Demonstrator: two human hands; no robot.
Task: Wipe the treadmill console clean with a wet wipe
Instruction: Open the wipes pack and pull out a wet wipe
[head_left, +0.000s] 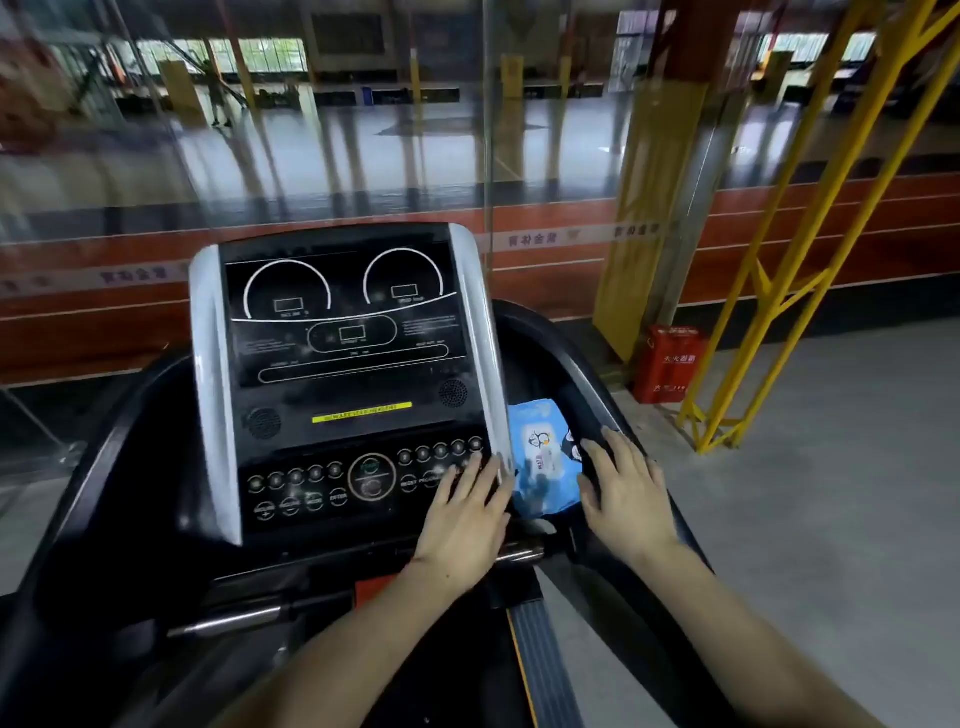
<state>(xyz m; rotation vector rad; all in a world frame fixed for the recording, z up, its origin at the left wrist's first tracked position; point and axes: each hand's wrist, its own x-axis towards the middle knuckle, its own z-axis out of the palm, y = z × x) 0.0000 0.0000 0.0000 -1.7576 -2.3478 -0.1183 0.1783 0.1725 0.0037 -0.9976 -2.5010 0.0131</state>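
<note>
The treadmill console is a black panel with silver side strips, two dial outlines on top and rows of round buttons below. A blue wet wipe pack lies in the tray just right of the console. My left hand hovers flat over the console's lower right buttons, fingers apart, holding nothing. My right hand is spread open just right of the pack, over the black side rail. Both hands flank the pack; whether either touches it I cannot tell. No loose wipe is visible.
A chrome handlebar runs below the console. A glass wall stands behind the treadmill. To the right are a yellow steel frame, a red box on the floor and a grey concrete floor.
</note>
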